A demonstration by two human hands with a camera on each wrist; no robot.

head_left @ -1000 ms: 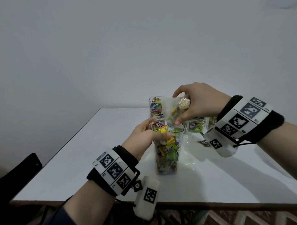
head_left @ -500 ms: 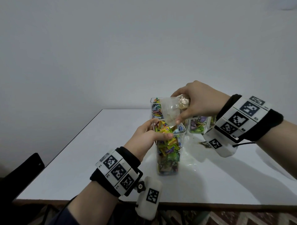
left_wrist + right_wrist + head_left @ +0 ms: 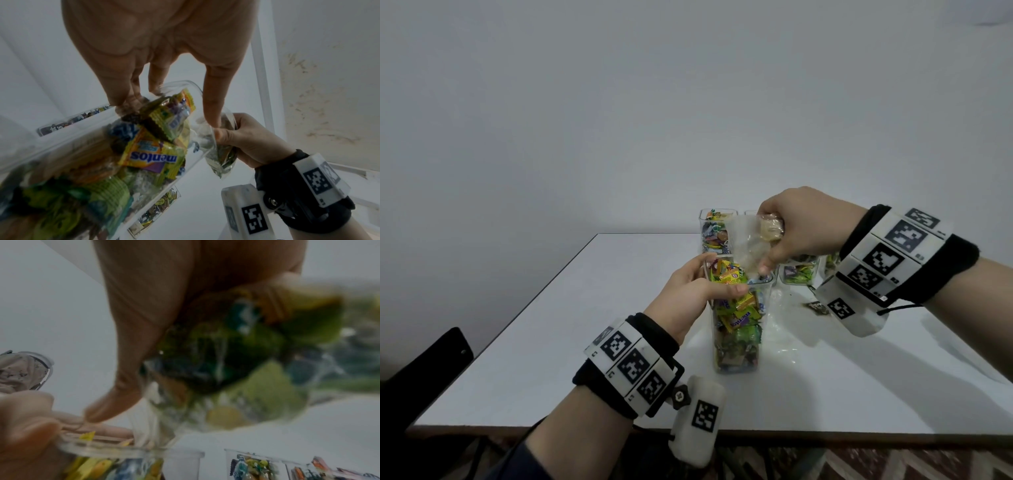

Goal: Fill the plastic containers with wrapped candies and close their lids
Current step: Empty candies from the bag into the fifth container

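Note:
A tall clear plastic container (image 3: 738, 346) stands near the table's middle, packed to the rim with wrapped candies (image 3: 732, 274). My left hand (image 3: 688, 296) grips its upper rim, thumb across the front. My right hand (image 3: 804, 229) holds a clear plastic bag (image 3: 746, 245) tipped mouth-down over the container's opening; a few candies sit bunched in the bag by my fingers. The left wrist view shows the container (image 3: 98, 162) on its side under my fingers, with the bag (image 3: 222, 155) in my right hand (image 3: 252, 144) beyond it. The bag (image 3: 236, 361) is blurred in the right wrist view.
Other clear containers of candies stand behind: one at the back (image 3: 714, 233), another lower one to the right (image 3: 799, 272). A loose dark wrapper (image 3: 816, 306) lies on the white table (image 3: 551, 342). A dark chair back (image 3: 424, 370) is at the left edge.
The candies heaped at the container's rim have grown as more left the bag. The bag in my right hand has emptied and tipped slightly. My left hand keeps its hold.

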